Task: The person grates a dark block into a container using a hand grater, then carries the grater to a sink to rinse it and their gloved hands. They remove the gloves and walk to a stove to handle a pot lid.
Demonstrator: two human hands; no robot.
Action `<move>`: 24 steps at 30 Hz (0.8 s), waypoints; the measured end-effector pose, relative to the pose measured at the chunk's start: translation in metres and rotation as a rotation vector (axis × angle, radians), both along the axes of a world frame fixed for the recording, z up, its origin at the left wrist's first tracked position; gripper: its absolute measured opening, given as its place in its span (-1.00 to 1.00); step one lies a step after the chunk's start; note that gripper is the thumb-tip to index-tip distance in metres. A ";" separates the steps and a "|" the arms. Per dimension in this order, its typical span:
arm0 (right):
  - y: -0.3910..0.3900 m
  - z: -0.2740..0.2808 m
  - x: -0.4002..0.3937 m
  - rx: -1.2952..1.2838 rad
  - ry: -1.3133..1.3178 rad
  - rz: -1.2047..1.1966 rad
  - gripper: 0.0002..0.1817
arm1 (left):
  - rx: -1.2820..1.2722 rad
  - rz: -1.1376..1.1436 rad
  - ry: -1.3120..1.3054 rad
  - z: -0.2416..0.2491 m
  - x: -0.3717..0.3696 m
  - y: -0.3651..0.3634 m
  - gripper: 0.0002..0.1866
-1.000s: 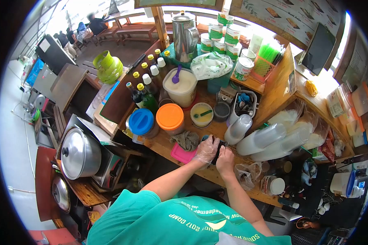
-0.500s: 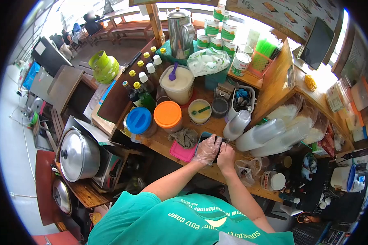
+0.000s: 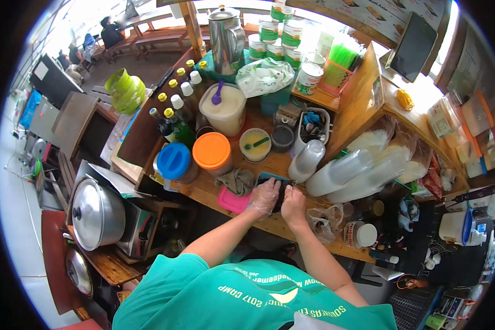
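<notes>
My left hand (image 3: 264,198), in a clear plastic glove, has its fingers bent down into a blue-rimmed container (image 3: 266,175) with dark contents. What those fingers pinch is hidden. My right hand (image 3: 293,205), bare, is closed at the container's right side, its fingertips around something dark that I cannot make out. A pink lid (image 3: 232,201) lies left of the container, partly under a crumpled grey-brown cloth (image 3: 235,182). Behind them stands a tub of pale yellow spread (image 3: 255,145) with a green spoon in it.
Stacked plastic cups (image 3: 307,160) lie close to the right. An orange-lidded tub (image 3: 212,150) and a blue-lidded tub (image 3: 174,160) stand left, with bottles (image 3: 176,102) behind. A large pot (image 3: 98,212) sits at far left. A white-lidded jar (image 3: 364,235) is near the right edge.
The view has shifted, so the counter appears further left. My hands have drawn slightly apart, showing more of the dark contents between them.
</notes>
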State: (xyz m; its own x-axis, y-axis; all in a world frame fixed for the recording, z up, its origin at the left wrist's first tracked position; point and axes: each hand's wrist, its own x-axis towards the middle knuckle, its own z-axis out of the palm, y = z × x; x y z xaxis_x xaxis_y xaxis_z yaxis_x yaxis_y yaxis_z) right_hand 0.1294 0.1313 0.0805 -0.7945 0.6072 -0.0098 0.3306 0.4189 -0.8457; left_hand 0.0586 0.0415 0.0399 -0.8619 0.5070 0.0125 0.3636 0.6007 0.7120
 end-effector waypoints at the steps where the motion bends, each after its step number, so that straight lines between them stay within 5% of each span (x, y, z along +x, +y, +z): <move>1: 0.001 -0.002 0.001 0.009 -0.005 -0.007 -0.54 | -0.031 0.110 -0.175 -0.004 -0.002 0.001 -0.63; 7: -0.003 0.013 -0.002 -0.057 -0.035 0.062 -0.59 | 0.048 0.100 -0.167 0.033 0.004 0.001 -0.62; 9: -0.001 0.010 -0.001 -0.073 -0.057 0.054 -0.59 | 0.090 -0.094 0.208 0.019 0.004 -0.002 -0.61; 16: -0.004 0.015 0.000 -0.097 -0.103 0.061 -0.60 | -0.092 0.059 -0.220 0.008 -0.009 0.000 -0.60; 19: -0.006 0.009 -0.003 -0.104 -0.042 0.048 -0.59 | 0.003 -0.046 -0.044 0.016 -0.004 -0.004 -0.60; 22: -0.004 -0.012 -0.004 0.043 0.149 -0.011 -0.53 | 0.014 0.080 -0.189 0.039 0.005 0.003 -0.62; 24: 0.001 -0.006 0.000 0.018 0.085 0.004 -0.54 | -0.075 -0.019 -0.085 0.003 -0.001 0.001 -0.61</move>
